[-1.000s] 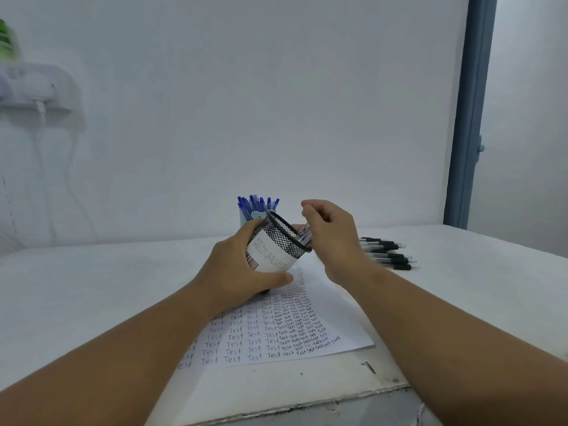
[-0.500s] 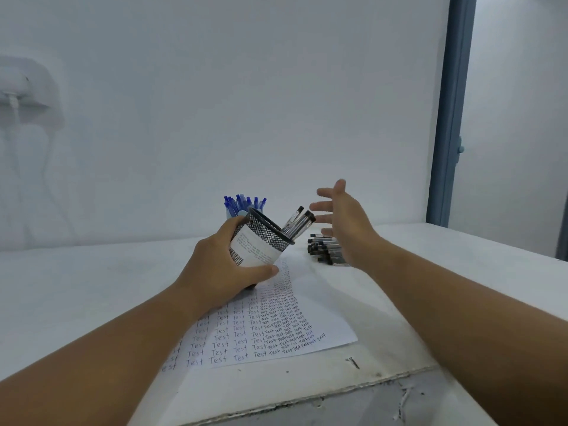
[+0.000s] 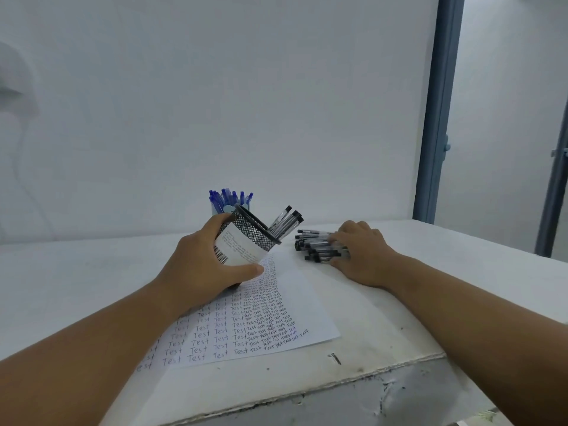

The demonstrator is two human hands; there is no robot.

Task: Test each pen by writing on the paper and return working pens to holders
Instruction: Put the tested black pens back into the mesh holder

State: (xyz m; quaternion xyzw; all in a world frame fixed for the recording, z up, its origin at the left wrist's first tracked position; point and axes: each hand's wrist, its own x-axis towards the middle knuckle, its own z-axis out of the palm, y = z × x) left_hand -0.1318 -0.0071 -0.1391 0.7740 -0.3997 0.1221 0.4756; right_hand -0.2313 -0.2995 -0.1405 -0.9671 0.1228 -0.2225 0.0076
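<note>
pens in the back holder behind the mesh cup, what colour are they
Blue: the pens show blue caps and barrels in the head view.

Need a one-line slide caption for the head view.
Left hand tilts mesh holder; right hand rests on black pens.

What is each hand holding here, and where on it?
Left hand grips the tilted mesh pen holder around its labelled lower body. Right hand rests on the black pen pile.

White table [image 3: 76, 290], small dark screw maybe [image 3: 335, 358] nr front edge
</note>
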